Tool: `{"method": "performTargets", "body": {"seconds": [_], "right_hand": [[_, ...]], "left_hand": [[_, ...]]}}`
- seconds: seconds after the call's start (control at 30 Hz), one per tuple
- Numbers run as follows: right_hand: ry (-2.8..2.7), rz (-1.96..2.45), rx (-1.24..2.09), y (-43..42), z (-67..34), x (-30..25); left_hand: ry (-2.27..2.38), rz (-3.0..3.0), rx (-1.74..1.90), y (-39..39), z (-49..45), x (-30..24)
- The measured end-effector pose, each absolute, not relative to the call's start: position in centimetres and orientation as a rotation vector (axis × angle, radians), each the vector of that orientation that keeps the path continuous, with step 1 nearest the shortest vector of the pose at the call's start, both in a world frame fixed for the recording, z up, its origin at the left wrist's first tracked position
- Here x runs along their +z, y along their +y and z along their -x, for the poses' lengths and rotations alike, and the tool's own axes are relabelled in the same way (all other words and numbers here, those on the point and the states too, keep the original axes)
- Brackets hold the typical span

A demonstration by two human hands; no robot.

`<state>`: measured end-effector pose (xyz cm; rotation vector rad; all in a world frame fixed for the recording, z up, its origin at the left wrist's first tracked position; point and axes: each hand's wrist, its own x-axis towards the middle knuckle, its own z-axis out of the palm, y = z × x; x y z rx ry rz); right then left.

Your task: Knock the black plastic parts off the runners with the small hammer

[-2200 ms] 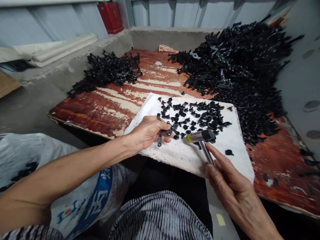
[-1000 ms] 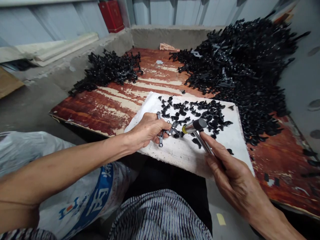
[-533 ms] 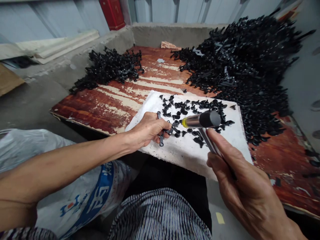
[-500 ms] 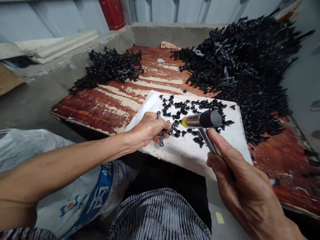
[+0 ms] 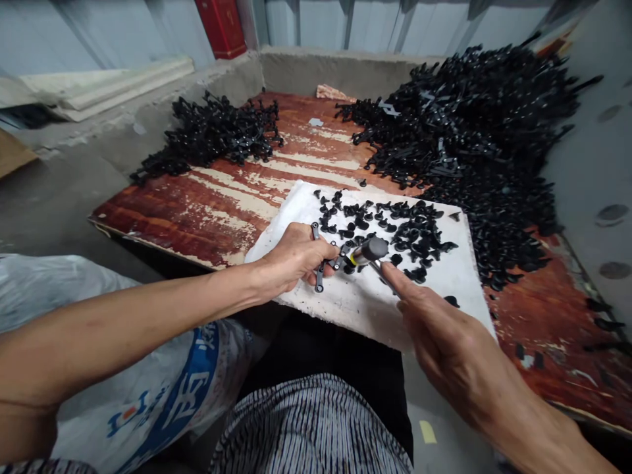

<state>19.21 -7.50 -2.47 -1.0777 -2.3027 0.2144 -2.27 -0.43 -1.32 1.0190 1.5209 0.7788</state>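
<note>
Well, left hand (image 5: 291, 260): curled, fingers pinching a branched black plastic sprue (image 5: 320, 280) against a white board (image 5: 355, 309).
Right hand (image 5: 444, 336): closed around a steel-handled mallet (image 5: 372, 249), forefinger stretched along the shaft.
Relation: mallet head just right of the sprue, shaft slanting back toward the right hand, sprue's long stem running away from the person.
Around: loose black plastic pieces (image 5: 409, 230) scattered beyond.

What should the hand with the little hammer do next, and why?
Probably give the black plastic piece one gentle tap with the hammer. Your left hand is pressing that piece onto the white board, and the right hand holds the hammer's head right beside it. Loose black bits lie nearby.
</note>
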Motion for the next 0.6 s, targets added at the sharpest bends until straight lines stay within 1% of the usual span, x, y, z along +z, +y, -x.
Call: {"method": "performTargets", "body": {"seconds": [0.13,0.27,0.37,0.47,0.6], "right_hand": [[-2.162,1.108,0.15,-7.4,-19.2,-2.3],[-2.307,1.076,0.226,-7.5,-19.0,-2.7],[-2.19,1.148,0.244,-7.5,-19.1,-3.3],[-2.291,1.149,0.251,-7.4,-19.5,-3.7],[-2.248,1.142,0.27,-7.6,-20.4,-3.4]], "left_hand": [[1.513,-1.038,0.768,-0.4,2.3,-1.3],[1.514,-1.075,0.738,-0.4,2.4,-1.4],[1.506,-1.098,0.739,-0.3,2.4,-1.6],[1.485,-1.101,0.757,-0.3,2.3,-1.4],[1.48,-1.055,0.745,-0.5,2.5,-0.4]]}}
